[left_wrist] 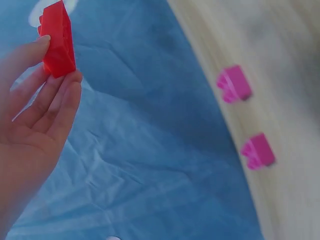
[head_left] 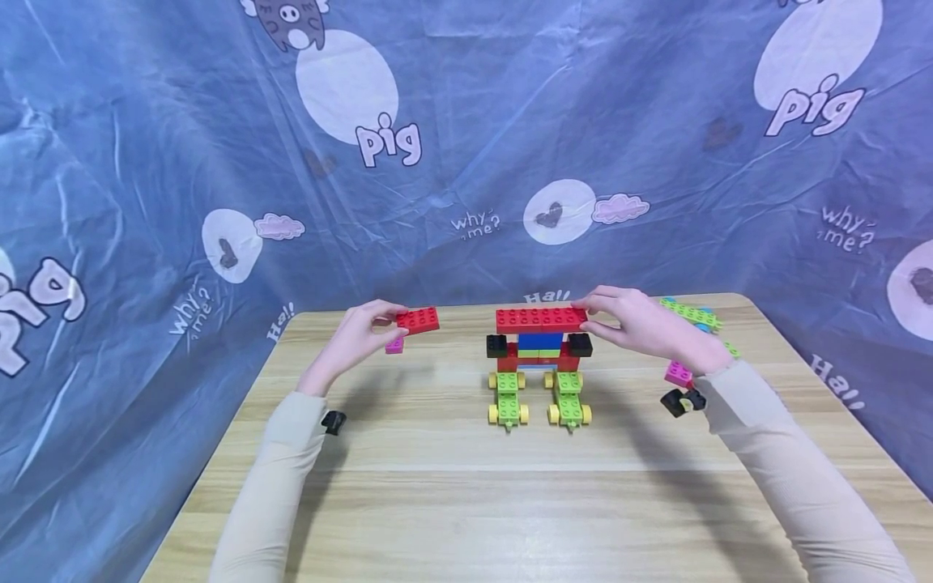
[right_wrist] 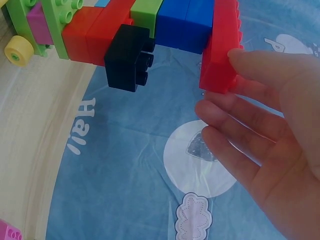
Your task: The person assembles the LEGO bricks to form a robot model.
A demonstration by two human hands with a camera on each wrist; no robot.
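Observation:
My left hand (head_left: 359,334) pinches a red studded brick (head_left: 419,320) by its left end, held up above the table. In the left wrist view, thumb and fingertips clasp that brick lengthwise. My right hand (head_left: 632,324) grips the right end of the red top row (head_left: 539,320) on a built block structure, thumb on one side and index finger behind. Under this row sit blue bricks (head_left: 541,342), lime and red ones, with a black brick (right_wrist: 127,57) jutting from the side. Green wheeled bases (head_left: 508,401) with yellow wheels carry the build.
Two pink bricks (left_wrist: 236,84) lie near the table's back left edge. A small black piece (head_left: 334,422) lies beside the left forearm. By the right forearm are black pieces (head_left: 683,402), a pink brick (head_left: 679,372) and green wheeled parts (head_left: 685,312). Blue cloth (head_left: 466,162) hangs behind the table.

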